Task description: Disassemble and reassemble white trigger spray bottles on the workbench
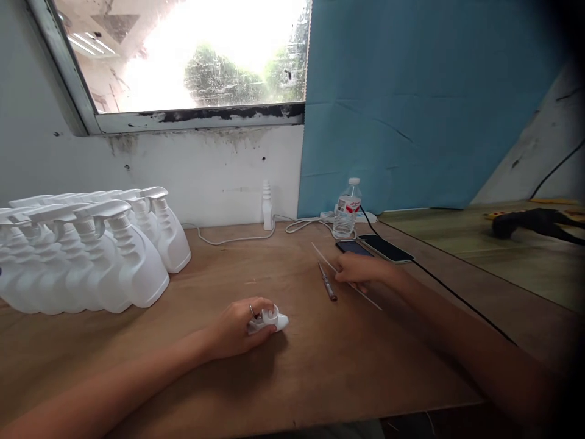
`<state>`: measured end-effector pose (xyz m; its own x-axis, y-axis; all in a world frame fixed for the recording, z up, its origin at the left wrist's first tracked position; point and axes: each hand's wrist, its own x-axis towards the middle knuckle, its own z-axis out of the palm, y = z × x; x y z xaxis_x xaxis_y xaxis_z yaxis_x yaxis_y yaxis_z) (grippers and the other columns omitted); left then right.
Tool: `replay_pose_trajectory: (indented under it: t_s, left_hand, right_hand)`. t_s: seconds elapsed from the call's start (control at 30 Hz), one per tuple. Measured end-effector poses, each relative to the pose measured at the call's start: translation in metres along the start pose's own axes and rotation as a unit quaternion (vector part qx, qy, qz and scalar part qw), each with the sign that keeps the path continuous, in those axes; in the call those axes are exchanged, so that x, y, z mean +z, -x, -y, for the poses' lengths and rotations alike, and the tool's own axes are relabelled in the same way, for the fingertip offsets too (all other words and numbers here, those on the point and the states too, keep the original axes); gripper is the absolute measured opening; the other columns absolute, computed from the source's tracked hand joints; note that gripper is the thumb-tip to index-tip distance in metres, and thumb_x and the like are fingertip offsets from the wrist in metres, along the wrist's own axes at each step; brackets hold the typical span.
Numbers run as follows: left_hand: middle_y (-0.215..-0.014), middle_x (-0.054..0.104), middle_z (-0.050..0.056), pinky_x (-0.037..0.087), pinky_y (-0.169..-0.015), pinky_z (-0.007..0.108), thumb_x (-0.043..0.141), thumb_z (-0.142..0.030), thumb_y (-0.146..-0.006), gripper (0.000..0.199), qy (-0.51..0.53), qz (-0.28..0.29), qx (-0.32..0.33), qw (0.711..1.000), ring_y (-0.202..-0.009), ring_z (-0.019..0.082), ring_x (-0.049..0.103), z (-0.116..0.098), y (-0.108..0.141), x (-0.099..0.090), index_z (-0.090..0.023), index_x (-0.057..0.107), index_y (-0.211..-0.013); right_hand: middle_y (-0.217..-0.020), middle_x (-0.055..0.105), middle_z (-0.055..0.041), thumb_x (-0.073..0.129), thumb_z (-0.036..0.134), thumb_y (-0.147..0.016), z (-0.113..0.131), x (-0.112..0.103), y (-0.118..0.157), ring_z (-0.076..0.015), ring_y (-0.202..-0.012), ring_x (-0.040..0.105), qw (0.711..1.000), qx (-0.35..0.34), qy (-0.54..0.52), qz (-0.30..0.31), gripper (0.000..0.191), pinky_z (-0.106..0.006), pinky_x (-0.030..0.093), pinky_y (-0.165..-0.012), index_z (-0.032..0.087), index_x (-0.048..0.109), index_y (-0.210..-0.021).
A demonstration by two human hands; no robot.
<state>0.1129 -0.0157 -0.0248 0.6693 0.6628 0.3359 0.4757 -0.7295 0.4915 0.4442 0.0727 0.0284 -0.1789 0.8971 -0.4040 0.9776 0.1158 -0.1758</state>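
My left hand [242, 327], a ring on one finger, is closed around a white trigger spray head [270, 316] low over the wooden table. The round collar of the spray head faces up, and its tapered end points right. To the right, my right hand [357, 269] pinches a thin white tube [371, 300] that slants from upper left to lower right. A screwdriver [327, 283] lies on the table just left of my right hand. Part of the spray head is hidden by the fingers of my left hand.
White spray bottles [141, 262] stand in packed rows on the left of the wooden table [219, 390]. A slim white bottle [267, 207] stands by the wall. A water bottle [347, 210], two phones [386, 247] and cables [228, 242] are at the back right.
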Motion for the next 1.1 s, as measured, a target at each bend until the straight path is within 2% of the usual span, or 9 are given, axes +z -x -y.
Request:
replay_pose_trajectory:
  t_s: [0.2, 0.3, 0.4, 0.57, 0.67, 0.77, 0.87, 1.0, 1.1]
  left_hand:
    - [-0.099, 0.064, 0.003, 0.042, -0.069, 0.022, 0.054, -0.036, -0.088, 0.026, 0.013, 0.006, -0.008, 1.0, -0.078, 0.012, 0.056, -0.001, 0.0, -0.001, -0.021, 0.053, -0.11]
    - [-0.099, 0.064, 0.003, 0.043, -0.069, 0.022, 0.053, -0.037, -0.088, 0.026, 0.019, 0.015, -0.017, 1.0, -0.078, 0.013, 0.056, -0.003, -0.001, -0.002, -0.021, 0.054, -0.109]
    - [-0.1, 0.065, 0.004, 0.043, -0.071, 0.023, 0.053, -0.036, -0.088, 0.026, 0.018, 0.011, -0.018, 1.0, -0.079, 0.013, 0.057, -0.005, 0.0, -0.003, -0.021, 0.054, -0.108]
    - [-0.098, 0.065, 0.004, 0.044, -0.072, 0.023, 0.054, -0.037, -0.087, 0.026, 0.016, 0.008, -0.029, 0.999, -0.079, 0.014, 0.058, -0.007, -0.001, -0.004, -0.021, 0.055, -0.107]
    - [-0.098, 0.065, 0.003, 0.044, -0.07, 0.023, 0.054, -0.039, -0.087, 0.025, 0.013, 0.016, -0.038, 0.999, -0.077, 0.013, 0.057, -0.009, -0.001, -0.005, -0.021, 0.055, -0.105]
    - [-0.093, 0.065, 0.001, 0.043, -0.068, 0.022, 0.058, -0.04, -0.085, 0.037, 0.02, 0.008, -0.047, 0.999, -0.072, 0.012, 0.056, -0.008, -0.001, -0.004, -0.021, 0.05, -0.115]
    - [-0.086, 0.065, -0.001, 0.042, -0.064, 0.022, 0.058, -0.041, -0.084, 0.051, 0.031, 0.015, -0.065, 0.997, -0.066, 0.011, 0.054, -0.008, 0.0, -0.003, -0.021, 0.041, -0.129]
    - [-0.103, 0.066, 0.003, 0.044, -0.074, 0.023, 0.057, -0.039, -0.086, 0.039, 0.025, -0.002, -0.041, 0.999, -0.081, 0.013, 0.058, -0.009, 0.0, -0.003, -0.023, 0.053, -0.121]
    - [-0.099, 0.067, 0.002, 0.043, -0.072, 0.022, 0.057, -0.038, -0.086, 0.032, 0.035, -0.003, -0.032, 0.999, -0.079, 0.013, 0.059, -0.011, -0.001, -0.003, -0.021, 0.058, -0.114]
  right_hand:
    - [-0.065, 0.064, -0.0073, 0.052, 0.024, -0.076, -0.004, -0.01, -0.002, -0.0169, -0.055, 0.058, 0.98, -0.033, 0.024, -0.195, 0.011, -0.024, 0.034, -0.053, 0.015, 0.056, -0.074]
    - [-0.077, 0.065, -0.0055, 0.05, 0.019, -0.076, -0.004, -0.011, -0.002, -0.0166, -0.069, 0.058, 0.964, -0.072, 0.012, -0.256, 0.015, -0.023, 0.036, -0.061, 0.016, 0.055, -0.09]
    - [-0.075, 0.062, -0.0028, 0.047, 0.024, -0.081, -0.002, -0.012, 0.0, -0.0159, -0.068, 0.058, 0.942, -0.15, -0.091, -0.284, 0.022, -0.024, 0.039, -0.063, 0.016, 0.053, -0.1]
    - [-0.085, 0.065, -0.0074, 0.05, 0.052, -0.084, 0.021, -0.012, 0.017, -0.017, -0.068, 0.063, 0.878, -0.244, -0.35, -0.219, 0.037, -0.03, 0.05, -0.066, 0.018, 0.048, -0.098]
    - [-0.09, 0.068, -0.0101, 0.053, 0.055, -0.085, 0.044, -0.005, 0.029, -0.0195, -0.068, 0.068, 0.837, -0.282, -0.437, -0.171, 0.04, -0.032, 0.053, -0.062, 0.019, 0.044, -0.098]
    - [-0.086, 0.069, -0.0085, 0.053, 0.051, -0.089, 0.067, 0.009, 0.038, -0.0196, -0.066, 0.069, 0.794, -0.335, -0.487, -0.142, 0.034, -0.031, 0.053, -0.059, 0.02, 0.042, -0.099]
    - [-0.086, 0.067, -0.0057, 0.055, 0.043, -0.09, 0.084, 0.026, 0.043, -0.0166, -0.07, 0.068, 0.762, -0.38, -0.509, -0.126, 0.027, -0.032, 0.053, -0.069, 0.019, 0.044, -0.097]
    - [-0.086, 0.063, -0.002, 0.068, 0.033, -0.083, 0.095, 0.045, 0.041, -0.0123, -0.073, 0.065, 0.744, -0.409, -0.518, -0.101, 0.025, -0.029, 0.051, -0.073, 0.018, 0.051, -0.095]
    - [-0.085, 0.063, -0.0025, 0.066, 0.033, -0.084, 0.099, 0.055, 0.04, -0.0123, -0.074, 0.063, 0.742, -0.416, -0.517, -0.095, 0.022, -0.029, 0.051, -0.073, 0.017, 0.057, -0.094]
